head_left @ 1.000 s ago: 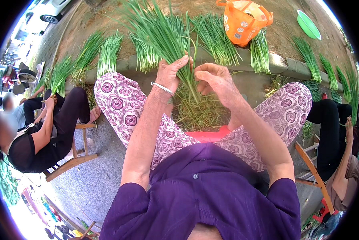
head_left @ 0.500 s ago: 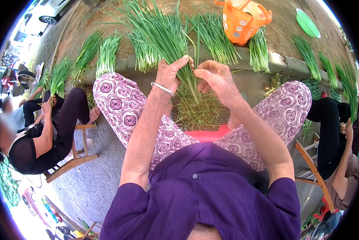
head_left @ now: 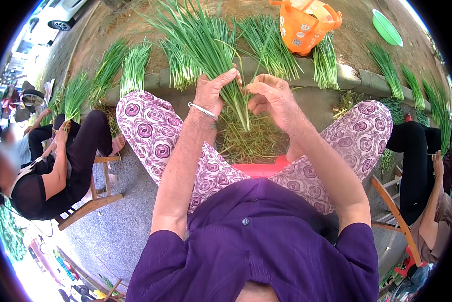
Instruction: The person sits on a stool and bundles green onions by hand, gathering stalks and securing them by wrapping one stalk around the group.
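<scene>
My left hand, with a pale bracelet at its wrist, is wrapped round a large bunch of green chives. The leaves fan out up and to the left, while the pale stem ends point down between my knees. Right beside the stems, my right hand has its thumb and forefinger pinched together on a thin chive stalk at the side of the bunch. A heap of yellowish-green trimmings lies on the ground below both hands.
Bundles of chives lean along a stone kerb. An orange bag stands among them, and a green basin sits far right. A red plastic edge shows between my legs. People sit on wooden chairs at both sides.
My right hand has shifted slightly, its pinch still at the stems. A thin stalk beside the bunch now slants outward to the right. My left hand keeps its hold.
</scene>
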Tool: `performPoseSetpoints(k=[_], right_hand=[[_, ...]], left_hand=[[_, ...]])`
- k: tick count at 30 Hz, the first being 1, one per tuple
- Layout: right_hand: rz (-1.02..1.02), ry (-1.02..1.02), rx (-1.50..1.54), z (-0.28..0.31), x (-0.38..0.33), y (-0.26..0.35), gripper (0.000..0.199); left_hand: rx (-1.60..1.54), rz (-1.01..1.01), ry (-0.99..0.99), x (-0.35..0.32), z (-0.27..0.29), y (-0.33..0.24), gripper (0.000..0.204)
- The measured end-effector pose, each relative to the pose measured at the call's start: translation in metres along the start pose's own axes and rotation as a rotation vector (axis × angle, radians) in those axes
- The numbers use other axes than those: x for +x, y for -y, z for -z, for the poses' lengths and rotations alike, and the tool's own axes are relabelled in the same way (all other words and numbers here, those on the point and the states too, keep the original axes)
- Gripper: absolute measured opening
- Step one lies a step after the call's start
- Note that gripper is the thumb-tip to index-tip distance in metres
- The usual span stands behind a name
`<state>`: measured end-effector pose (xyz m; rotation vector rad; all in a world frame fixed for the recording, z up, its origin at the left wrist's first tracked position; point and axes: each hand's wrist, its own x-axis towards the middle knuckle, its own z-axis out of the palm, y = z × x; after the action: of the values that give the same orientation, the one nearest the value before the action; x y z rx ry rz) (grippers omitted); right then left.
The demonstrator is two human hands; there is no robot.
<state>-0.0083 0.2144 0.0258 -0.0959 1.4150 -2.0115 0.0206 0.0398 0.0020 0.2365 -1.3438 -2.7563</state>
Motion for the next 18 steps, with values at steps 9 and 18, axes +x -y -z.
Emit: performPoseSetpoints(k=[9,18], right_hand=[[0.023,0.036,-0.135,-0.0064,-0.0035,0.005,0.014],[0.042,-0.026,-0.145,-0.0043,-0.0009,-0.0022,0.019]], left_hand=[[0.055,-0.016,-0.049,-0.0006,0.0,0.0015,0.019],[0.132,-0.047,-0.027,-0.0016,-0.0006,0.004,0.019]])
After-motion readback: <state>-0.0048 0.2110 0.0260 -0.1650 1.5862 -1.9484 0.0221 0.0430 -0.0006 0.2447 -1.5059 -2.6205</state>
